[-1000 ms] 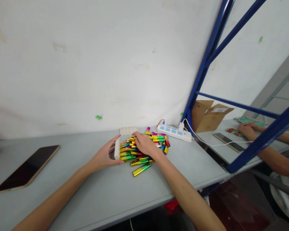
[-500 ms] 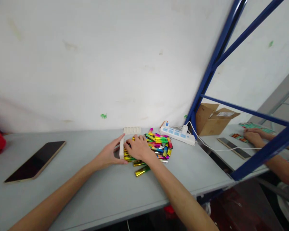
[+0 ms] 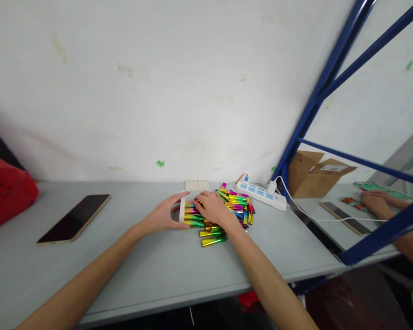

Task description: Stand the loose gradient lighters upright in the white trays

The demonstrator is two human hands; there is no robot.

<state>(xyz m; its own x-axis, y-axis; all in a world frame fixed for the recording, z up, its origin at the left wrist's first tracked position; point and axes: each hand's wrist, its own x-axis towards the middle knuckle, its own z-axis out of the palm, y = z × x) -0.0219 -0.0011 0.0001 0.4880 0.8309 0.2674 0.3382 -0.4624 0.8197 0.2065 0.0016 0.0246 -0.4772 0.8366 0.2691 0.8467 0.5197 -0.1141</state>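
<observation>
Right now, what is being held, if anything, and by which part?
The left hand holds the upright tray by its near and far ends. The right hand is on the tubes; whether it grips any is hidden.

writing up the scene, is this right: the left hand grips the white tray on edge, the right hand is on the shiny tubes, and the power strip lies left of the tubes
Not quite: in the head view, the power strip lies right of the shiny tubes. The rest holds.
</observation>
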